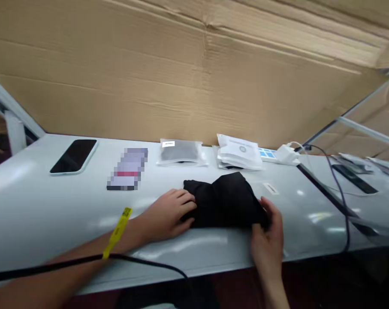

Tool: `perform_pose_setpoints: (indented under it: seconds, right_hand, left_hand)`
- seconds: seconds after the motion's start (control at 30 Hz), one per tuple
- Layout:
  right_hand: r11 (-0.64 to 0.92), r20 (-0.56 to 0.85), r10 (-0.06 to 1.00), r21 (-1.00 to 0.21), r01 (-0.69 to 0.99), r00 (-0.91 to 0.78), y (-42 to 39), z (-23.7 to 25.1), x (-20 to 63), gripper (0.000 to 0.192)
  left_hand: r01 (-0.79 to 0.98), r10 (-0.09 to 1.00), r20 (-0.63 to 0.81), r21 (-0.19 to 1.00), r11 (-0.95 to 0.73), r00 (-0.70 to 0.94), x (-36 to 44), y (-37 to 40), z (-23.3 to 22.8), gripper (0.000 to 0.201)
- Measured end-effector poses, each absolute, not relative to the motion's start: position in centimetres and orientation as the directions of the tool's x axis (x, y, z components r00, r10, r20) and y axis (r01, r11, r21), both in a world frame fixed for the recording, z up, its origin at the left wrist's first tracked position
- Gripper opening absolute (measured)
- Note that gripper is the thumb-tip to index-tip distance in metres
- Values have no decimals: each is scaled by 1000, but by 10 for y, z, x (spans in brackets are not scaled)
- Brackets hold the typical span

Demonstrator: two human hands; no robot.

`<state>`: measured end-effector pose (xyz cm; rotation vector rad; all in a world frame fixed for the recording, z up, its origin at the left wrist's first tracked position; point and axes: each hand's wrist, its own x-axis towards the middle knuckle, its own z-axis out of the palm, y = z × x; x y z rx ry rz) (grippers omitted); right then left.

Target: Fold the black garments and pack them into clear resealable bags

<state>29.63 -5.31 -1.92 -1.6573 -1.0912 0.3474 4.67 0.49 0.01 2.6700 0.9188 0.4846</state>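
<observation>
A folded black cloth (224, 199) lies on the white table (36, 206) near its front edge. My left hand (167, 214) lies flat on the table with its fingers pressed on the cloth's left end. My right hand (268, 238) grips the cloth's right front corner between thumb and fingers. A yellow band (119, 229) circles my left wrist.
A black phone (74, 156) lies at the back left, a blurred card (128, 168) beside it. Farther right sit a clear bag with dark contents (181, 152), a stack of white bags (239, 152) and a white charger (286, 153) with cables. A cardboard wall (181, 73) stands behind.
</observation>
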Motion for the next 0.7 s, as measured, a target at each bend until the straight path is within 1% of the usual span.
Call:
perform_pose_setpoints:
  seconds: [0.07,0.13,0.2,0.27,0.33,0.4,0.47,0.57,0.7]
  right_hand:
    - [1,334,776,-849,528,535,-54,-15,300,46]
    - [40,414,763,-797,603,496,-54,-11,298,38]
    - [123,524,747,-714,689,409,-54,-8,291,27]
    - [238,597,762,-620,748,252,-53,-6,279,20]
    - [357,586,810,-519,777,19,-50,-6,265,20]
    - [435,493,848,-435,788,-196,-46,-7,251,25]
    - [473,404,856,-362,803,-323,-40,-7,244,29]
    - [462,355,865,-288,839,-354,-27,-7,246,36]
    - [346,380,896,-272,898,-230,-11,-6,270,37]
  left_hand:
    - [566,637,207,316,-761,742,43,5,3,11]
    - [603,653,189,264,-753,733,38,3,6,11]
    - [632,667,159,219,-743,728,30,1,7,13]
    - [653,678,149,185,-735,720,22,-2,6,13]
    - [668,688,160,165,-725,707,12,-6,4,13]
    - [682,699,192,157,-715,689,3,-10,2,13]
    - [688,705,211,160,-708,677,-5,-12,0,14]
    - [695,714,203,167,-700,670,-14,-14,-1,13]
    - [719,737,186,164,-675,650,-23,-14,-1,13]
